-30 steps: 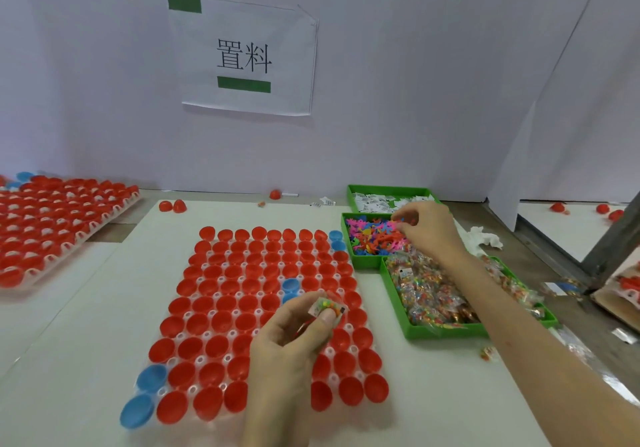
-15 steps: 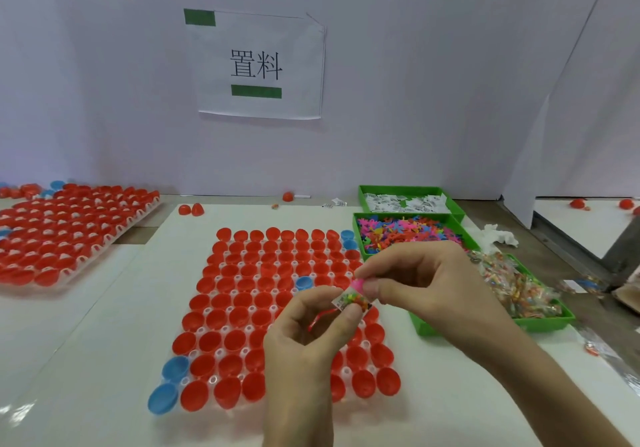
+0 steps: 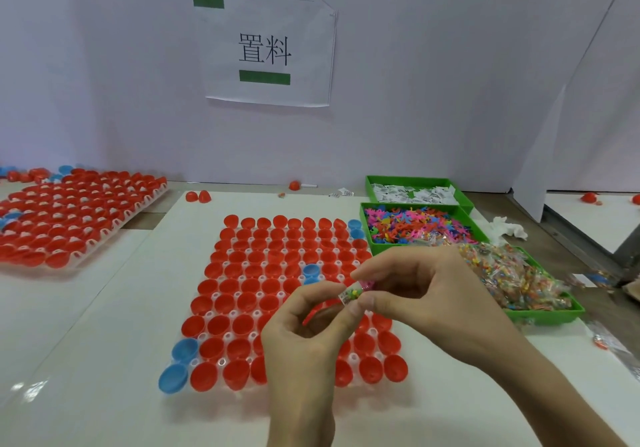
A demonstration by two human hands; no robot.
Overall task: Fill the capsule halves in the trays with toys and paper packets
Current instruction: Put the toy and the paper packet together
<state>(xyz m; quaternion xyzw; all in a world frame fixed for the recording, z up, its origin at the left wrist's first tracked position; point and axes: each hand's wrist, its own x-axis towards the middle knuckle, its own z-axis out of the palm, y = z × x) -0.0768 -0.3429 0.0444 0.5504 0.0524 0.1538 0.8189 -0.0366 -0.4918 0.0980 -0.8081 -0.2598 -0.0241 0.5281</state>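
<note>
In the lower centre of the frame the left hand [image 3: 308, 339] and right hand [image 3: 429, 294] meet above the near right part of the tray [image 3: 221, 362]. The tray sits on the white tabletop [image 3: 104, 360] and carries rows of red and a few blue capsule halves [image 3: 242, 287]. The left fingers [image 3: 355, 309] are curled, with thumb and forefinger pinching a small packet [image 3: 351, 295] of coloured bits. The right fingers [image 3: 372, 270] are bent too, and their tips nip what looks like a pink toy [image 3: 367, 285] at the packet's upper end, though it is mostly hidden. A red edge shows inside the left palm; what it is cannot be told.

At right centre stand three green bins: paper packets [image 3: 412, 193] farthest, bright toys [image 3: 415, 226] in the middle, and bagged sweets [image 3: 516, 277] nearest. A second tray [image 3: 79, 211] lies at the left edge.
</note>
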